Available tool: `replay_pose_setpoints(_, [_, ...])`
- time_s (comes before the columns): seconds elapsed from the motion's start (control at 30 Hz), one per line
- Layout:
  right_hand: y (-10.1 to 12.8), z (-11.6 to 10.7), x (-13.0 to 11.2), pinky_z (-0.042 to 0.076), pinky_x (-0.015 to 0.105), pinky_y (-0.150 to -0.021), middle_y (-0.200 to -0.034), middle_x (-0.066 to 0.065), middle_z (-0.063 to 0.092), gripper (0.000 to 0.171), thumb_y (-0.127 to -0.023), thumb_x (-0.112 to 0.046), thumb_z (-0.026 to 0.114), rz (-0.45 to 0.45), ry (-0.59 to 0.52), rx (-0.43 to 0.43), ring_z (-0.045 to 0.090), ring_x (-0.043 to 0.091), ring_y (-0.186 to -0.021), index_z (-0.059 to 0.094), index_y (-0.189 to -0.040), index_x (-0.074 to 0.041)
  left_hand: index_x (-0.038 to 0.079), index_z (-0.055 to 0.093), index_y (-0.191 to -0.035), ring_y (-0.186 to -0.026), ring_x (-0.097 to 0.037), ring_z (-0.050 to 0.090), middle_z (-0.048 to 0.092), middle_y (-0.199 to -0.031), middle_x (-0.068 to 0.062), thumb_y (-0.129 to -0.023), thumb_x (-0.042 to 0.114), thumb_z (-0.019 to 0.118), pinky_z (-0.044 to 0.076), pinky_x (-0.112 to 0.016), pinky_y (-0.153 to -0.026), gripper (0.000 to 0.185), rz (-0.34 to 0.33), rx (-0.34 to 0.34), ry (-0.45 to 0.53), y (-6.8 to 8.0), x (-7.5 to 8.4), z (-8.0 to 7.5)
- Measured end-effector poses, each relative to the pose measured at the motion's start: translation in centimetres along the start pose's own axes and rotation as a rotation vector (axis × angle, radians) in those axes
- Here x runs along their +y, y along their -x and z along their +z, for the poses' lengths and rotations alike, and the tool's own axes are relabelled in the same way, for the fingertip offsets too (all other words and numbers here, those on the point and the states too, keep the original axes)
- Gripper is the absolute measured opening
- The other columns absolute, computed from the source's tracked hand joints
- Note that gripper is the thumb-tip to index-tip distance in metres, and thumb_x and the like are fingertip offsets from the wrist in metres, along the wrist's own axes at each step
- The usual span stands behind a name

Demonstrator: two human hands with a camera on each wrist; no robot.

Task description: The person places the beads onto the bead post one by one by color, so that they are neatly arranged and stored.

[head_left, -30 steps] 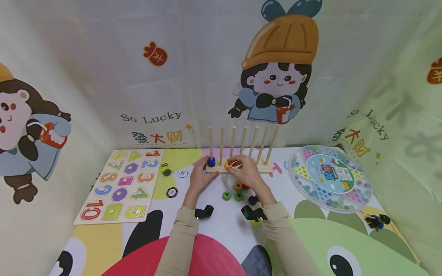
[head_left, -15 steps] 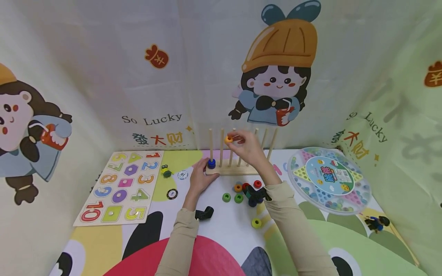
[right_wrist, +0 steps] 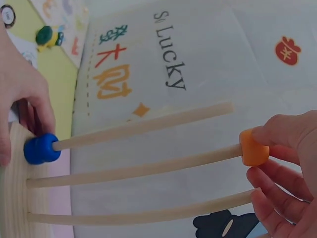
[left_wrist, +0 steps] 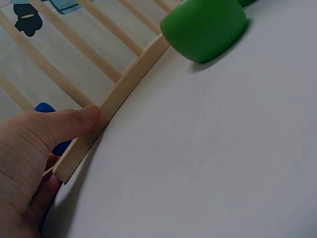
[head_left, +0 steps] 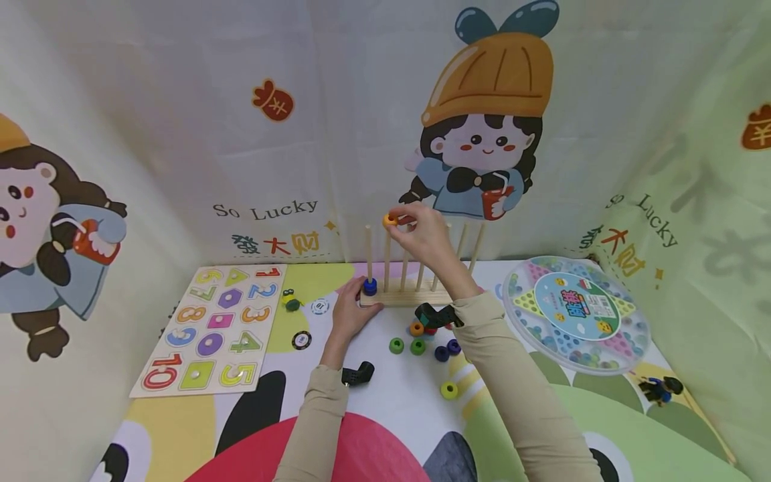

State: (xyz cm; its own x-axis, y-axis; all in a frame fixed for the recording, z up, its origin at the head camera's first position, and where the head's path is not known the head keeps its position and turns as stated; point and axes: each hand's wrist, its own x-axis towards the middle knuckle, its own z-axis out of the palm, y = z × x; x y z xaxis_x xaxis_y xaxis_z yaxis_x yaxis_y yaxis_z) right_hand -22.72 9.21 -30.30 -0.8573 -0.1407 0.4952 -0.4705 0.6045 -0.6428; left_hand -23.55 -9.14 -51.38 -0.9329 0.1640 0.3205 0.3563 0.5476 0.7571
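One number board (head_left: 239, 326) flat along the left edge of the worktop (head_left: 409, 391), well apart from both hands, apparently set aside. Next, a small green and yellow toy (head_left: 292, 303), then a black chip (head_left: 302, 340) and a white chip (head_left: 320, 306), both flat.

Near the far edge, a wooden rack (head_left: 400, 298) with upright pegs, its left end gripped by the left hand (head_left: 349, 311), thumb at the front of the base and fingers behind, presumably to keep it from sliding or tipping. Two blue beads (head_left: 369, 286) threaded low on the leftmost peg (head_left: 369, 251).

At the top of the second peg (head_left: 387, 258), an orange bead (head_left: 390, 219) pinched in the right hand (head_left: 424, 234), probably held by the sides to leave the hole facing the peg; hard to tell whether already on the tip.

Between rack and near edge, loose and seemingly within easy reach: two green beads (head_left: 396, 345), another orange one (head_left: 416, 328), red beads (head_left: 430, 331) partly hidden, two dark blue beads (head_left: 442, 353) and a yellow bead (head_left: 448, 390).

Toward the right edge, a round game board (head_left: 575, 311), then a small toy figure (head_left: 661, 389), both well apart from the rack.
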Motion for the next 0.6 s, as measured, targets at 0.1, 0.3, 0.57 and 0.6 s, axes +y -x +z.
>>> replay_pose_setpoints(0.1, [-0.08, 0.21, 0.01, 0.056, 0.034, -0.073, -0.103, 0.013, 0.069, 0.02, -0.087, -0.01, 0.074, 0.015, 0.052, -0.019, 0.067, 0.027, -0.091, 0.075, -0.105, -0.001, -0.003, 0.052, -0.138, -0.115, -0.036, 0.058, 0.053, -0.138, -0.022, -0.078, 0.023, 0.084, 0.05, -0.048, -0.097, 0.073, -0.008, -0.004, -0.003, 0.05, -0.1, 0.05])
replay_pose_setpoints(0.3, [-0.07, 0.21, 0.13, 0.053, 0.034, -0.07, -0.104, 0.011, 0.07, 0.019, -0.088, -0.014, 0.074, 0.013, 0.128, -0.027, 0.067, 0.024, -0.09, 0.075, -0.104, -0.004, -0.002, 0.053, -0.138, -0.113, -0.034, 0.059, 0.055, -0.137, -0.021, -0.078, 0.024, 0.085, 0.05, -0.047, -0.096, 0.072, -0.008, -0.005, -0.009, -0.06, 0.03, 0.24])
replay_pose_setpoints(0.57, [0.14, 0.1, 0.25, 0.056, 0.039, -0.077, -0.108, 0.014, 0.069, 0.022, -0.088, -0.013, 0.073, 0.005, 0.08, -0.022, 0.067, 0.03, -0.092, 0.074, -0.107, -0.002, -0.001, 0.053, -0.138, -0.116, -0.034, 0.058, 0.054, -0.138, -0.02, -0.078, 0.023, 0.084, 0.05, -0.046, -0.097, 0.071, -0.018, -0.009, 0.012, 0.07, 0.14, 0.1])
replay_pose_setpoints(0.6, [0.18, 0.07, 0.26, 0.057, 0.04, -0.078, -0.108, 0.014, 0.068, 0.022, -0.088, -0.012, 0.073, 0.001, 0.069, -0.023, 0.068, 0.03, -0.093, 0.073, -0.107, -0.002, -0.001, 0.053, -0.138, -0.116, -0.034, 0.058, 0.054, -0.138, -0.02, -0.078, 0.023, 0.084, 0.05, -0.046, -0.098, 0.072, -0.023, -0.01, 0.013, 0.08, 0.13, 0.09])
